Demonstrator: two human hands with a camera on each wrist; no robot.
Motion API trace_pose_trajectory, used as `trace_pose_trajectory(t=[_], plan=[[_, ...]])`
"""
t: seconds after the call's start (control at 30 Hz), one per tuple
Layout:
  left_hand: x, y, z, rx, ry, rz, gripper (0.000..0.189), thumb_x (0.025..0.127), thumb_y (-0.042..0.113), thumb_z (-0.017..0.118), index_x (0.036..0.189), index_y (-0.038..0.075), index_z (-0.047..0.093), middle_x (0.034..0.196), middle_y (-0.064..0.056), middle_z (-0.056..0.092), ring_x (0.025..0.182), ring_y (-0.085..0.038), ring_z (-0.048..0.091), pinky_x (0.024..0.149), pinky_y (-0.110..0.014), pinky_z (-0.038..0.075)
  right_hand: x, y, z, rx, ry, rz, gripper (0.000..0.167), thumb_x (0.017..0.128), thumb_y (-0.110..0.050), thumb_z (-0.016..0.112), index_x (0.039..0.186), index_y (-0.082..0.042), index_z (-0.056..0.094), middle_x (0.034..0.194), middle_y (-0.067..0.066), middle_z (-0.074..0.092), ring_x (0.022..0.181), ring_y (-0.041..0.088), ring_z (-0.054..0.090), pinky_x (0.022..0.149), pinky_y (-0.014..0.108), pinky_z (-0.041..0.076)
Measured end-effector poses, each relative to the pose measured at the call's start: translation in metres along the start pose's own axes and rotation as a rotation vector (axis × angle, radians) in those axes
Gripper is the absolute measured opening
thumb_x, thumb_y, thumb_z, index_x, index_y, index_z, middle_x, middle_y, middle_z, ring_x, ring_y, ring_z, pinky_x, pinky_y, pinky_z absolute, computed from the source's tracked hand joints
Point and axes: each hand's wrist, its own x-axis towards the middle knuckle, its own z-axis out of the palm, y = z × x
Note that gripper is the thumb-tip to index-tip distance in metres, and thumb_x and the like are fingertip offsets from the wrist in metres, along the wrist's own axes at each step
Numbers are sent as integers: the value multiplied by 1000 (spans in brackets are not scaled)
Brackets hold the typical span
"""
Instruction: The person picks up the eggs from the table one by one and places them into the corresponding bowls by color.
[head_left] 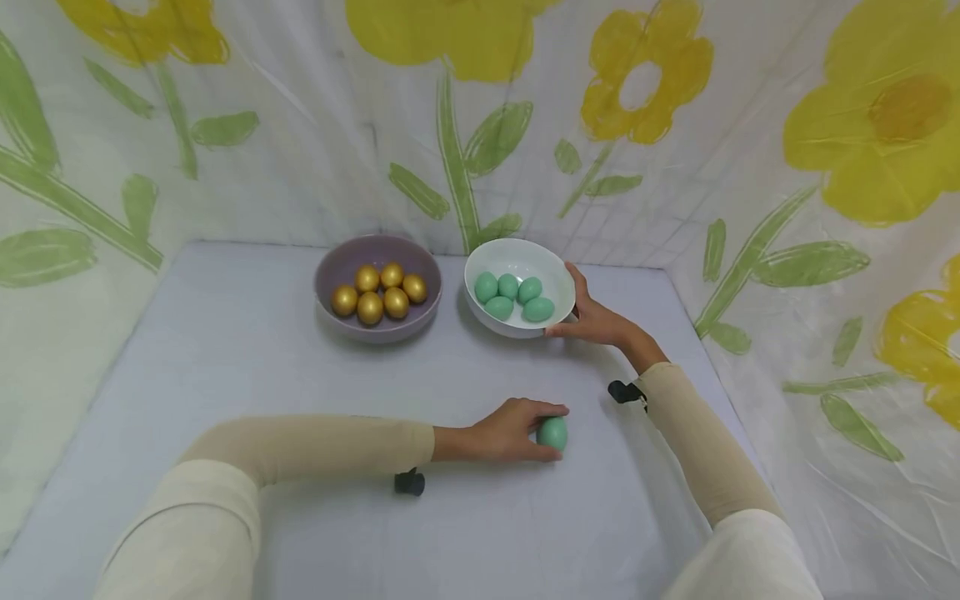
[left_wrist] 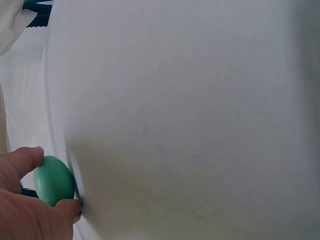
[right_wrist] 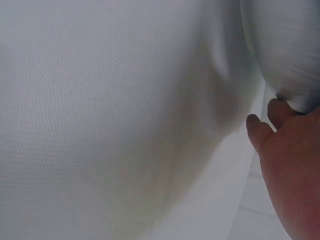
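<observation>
My left hand [head_left: 502, 432] holds a mint-green egg [head_left: 553, 434] between thumb and fingers, low over the front middle of the table. The left wrist view shows the same egg [left_wrist: 54, 181] pinched at its two sides. Farther back, my right hand [head_left: 596, 319] grips the right side of a white bowl [head_left: 517, 327], thumb at the near side and fingers round the far side. Several mint-green eggs [head_left: 498, 307] lie in that bowl. In the right wrist view only part of the bowl's outer wall [right_wrist: 287, 50] shows, beside the right hand [right_wrist: 295, 160].
A purple bowl [head_left: 378, 333] with several gold eggs [head_left: 370, 308] stands left of the white bowl. Both are near the back edge of the white-covered table [head_left: 337, 533]. Behind and beside the table hangs a sheet [head_left: 300, 183] printed with yellow flowers.
</observation>
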Motion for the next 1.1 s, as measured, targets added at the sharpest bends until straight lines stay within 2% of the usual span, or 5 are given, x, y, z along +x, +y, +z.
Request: trace_pose_trajectory(t=[0.3,0.57,0.8,0.93,1.1], plan=[[5,-5,-3,49,-24,27,65,94,19,84,151,5,58,156,-2,56,143,-10,51,113,-21,42,0,-2,-1,13,9,-8,135,90,-25,87,164,-29,-25,175,2,-13,163,23,2,130,53,13],[11,-3,-17,58,-34,120,62,93,20,85,148,4,61,149,-2,63,131,-4,58,107,-18,46,0,-5,1,68,-16,-10,136,90,-16,87,163,-17,-27,174,10,-19,162,33,-5,129,59,6],[15,21,-48,4,-50,238,62,94,14,83,149,3,59,152,-6,60,134,-6,56,108,-18,45,0,-1,0,31,-18,-25,133,93,-19,84,163,-26,-28,175,6,-18,163,30,-3,129,58,11],[17,33,-72,2,-8,246,61,94,14,82,149,5,59,153,-7,58,137,-11,57,109,-19,45,0,1,-2,45,-33,-51,131,94,-19,83,164,-27,-27,175,6,-16,163,29,-2,129,57,12],[21,35,-102,-28,87,268,59,94,15,83,148,4,61,151,-8,60,138,-16,58,109,-21,46,-3,0,-1,30,-51,-68,125,98,-17,78,163,-23,-28,174,11,-15,162,31,0,129,56,11]])
